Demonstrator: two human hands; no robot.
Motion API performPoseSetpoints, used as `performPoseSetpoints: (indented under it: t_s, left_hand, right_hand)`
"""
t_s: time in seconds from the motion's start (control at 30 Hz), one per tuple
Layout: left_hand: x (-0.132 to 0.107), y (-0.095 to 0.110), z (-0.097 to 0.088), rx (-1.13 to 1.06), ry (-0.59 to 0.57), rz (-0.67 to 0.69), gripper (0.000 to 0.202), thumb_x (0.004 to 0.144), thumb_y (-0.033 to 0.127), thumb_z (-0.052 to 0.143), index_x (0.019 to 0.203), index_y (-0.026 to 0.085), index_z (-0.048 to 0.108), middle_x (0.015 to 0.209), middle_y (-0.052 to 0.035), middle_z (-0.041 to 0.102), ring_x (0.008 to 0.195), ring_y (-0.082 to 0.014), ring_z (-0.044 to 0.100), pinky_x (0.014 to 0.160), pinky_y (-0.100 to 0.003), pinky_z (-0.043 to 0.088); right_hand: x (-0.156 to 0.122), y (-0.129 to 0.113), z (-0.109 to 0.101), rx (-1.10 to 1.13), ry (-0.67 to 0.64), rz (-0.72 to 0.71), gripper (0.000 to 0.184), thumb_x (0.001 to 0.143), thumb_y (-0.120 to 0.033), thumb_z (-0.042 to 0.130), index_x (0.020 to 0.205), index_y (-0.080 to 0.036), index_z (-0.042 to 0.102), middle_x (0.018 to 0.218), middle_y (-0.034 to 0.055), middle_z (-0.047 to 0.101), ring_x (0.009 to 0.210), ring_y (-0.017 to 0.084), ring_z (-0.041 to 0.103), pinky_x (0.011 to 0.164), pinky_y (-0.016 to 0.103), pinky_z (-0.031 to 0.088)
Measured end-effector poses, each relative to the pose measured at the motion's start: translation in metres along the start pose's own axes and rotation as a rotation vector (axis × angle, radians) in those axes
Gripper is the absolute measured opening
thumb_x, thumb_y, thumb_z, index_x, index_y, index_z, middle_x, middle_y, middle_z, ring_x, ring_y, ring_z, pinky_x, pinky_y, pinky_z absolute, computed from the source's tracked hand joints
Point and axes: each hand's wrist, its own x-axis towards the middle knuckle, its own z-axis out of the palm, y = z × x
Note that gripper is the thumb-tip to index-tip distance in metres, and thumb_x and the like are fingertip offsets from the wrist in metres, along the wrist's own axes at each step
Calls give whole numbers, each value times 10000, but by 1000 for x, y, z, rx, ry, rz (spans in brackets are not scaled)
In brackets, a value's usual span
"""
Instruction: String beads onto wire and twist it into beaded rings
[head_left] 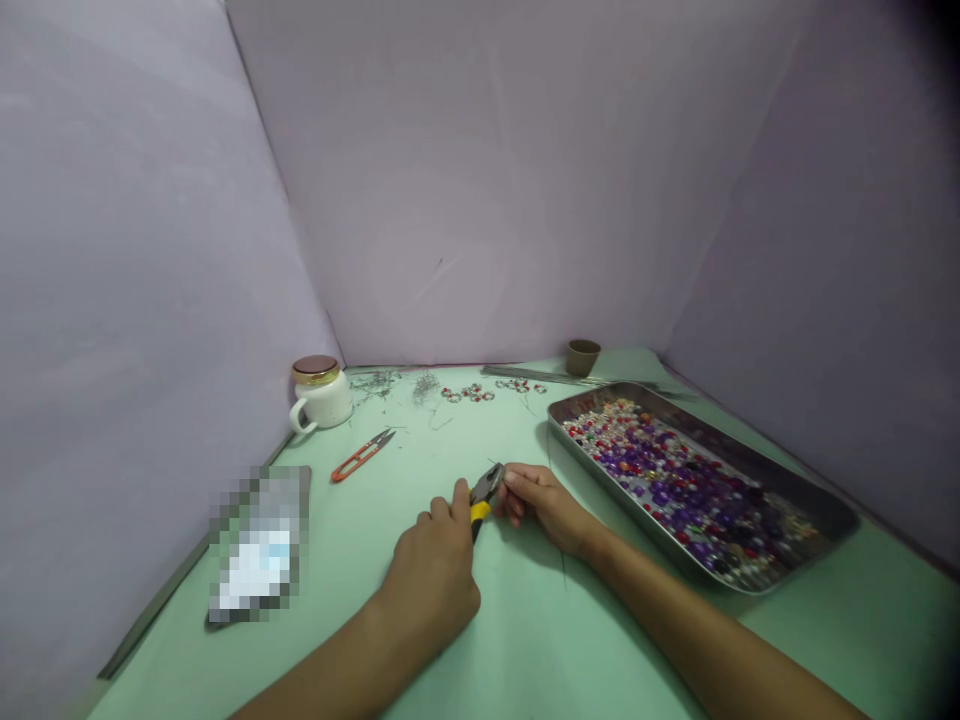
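My left hand [435, 565] is closed round the yellow-and-black handles of a pair of pliers [484, 492], whose jaws point up and to the right. My right hand [541, 503] is pinched at the pliers' jaws, fingers pressed together on something too small to make out, perhaps a thin wire. Both hands rest low over the green table [525, 640], just left of a metal tray [817, 500] filled with coloured beads.
An orange thread snipper [362, 455] lies to the left. A white lidded mug [322, 395] stands at the back left, a small brown cup [583, 356] at the back. Beaded pieces [469, 393] and wire scraps lie near the far wall. A blurred packet [259, 545] lies at the left edge.
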Motion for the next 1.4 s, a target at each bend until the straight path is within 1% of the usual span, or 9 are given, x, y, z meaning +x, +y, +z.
performPoseSetpoints:
  t_s: [0.3,0.63,0.97,1.13,1.23,1.3,1.4]
  left_hand:
    - [0,-1,0,8,-9,-11,791,621,94,416,1360,105,136,996,-145,485,798,-234,503,663,-340,413]
    - [-1,-1,1,-19,-18,-5,792,635,90,418,1364,106,111,1009,-155,472,822,-250,497,679,-349,400]
    - [-1,0,-1,4,9,3,783,620,86,412,1356,85,144,989,-155,481,800,-245,503,669,-348,413]
    - [-2,0,0,13,5,2,787,616,88,419,1354,85,147,977,-152,486,785,-243,507,658,-347,418]
    - [-2,1,-2,13,1,1,783,621,90,425,1354,85,148,984,-156,486,800,-250,511,666,-352,418]
    - [-2,2,-6,5,-17,-6,780,629,91,426,1356,91,142,999,-158,489,813,-254,516,678,-357,417]
    - [-2,0,-12,-52,-74,-5,769,645,98,426,1357,110,137,1036,-156,502,831,-260,530,702,-363,412]
  right_hand:
    - [1,1,-1,10,1,-7,309,796,-412,513,651,-141,545,459,-35,435,438,104,444,466,226,331]
    - [0,-5,2,-8,6,7,326,778,-437,519,630,-148,536,460,-34,435,429,102,429,458,227,318]
    - [0,-2,1,-13,5,1,330,781,-440,514,634,-145,542,468,-26,447,435,105,431,458,229,320]
    - [0,-4,2,-5,12,15,334,764,-446,531,624,-144,549,463,-24,444,425,102,416,446,227,319]
    - [0,-3,2,-6,7,9,335,770,-445,526,626,-144,549,460,-27,436,433,104,422,450,226,326]
    - [0,-2,1,-7,2,7,336,773,-451,523,637,-145,550,460,-30,435,432,104,426,454,227,327]
    - [0,-1,0,-3,-4,5,347,771,-473,525,657,-146,553,469,-31,442,442,106,436,462,231,334]
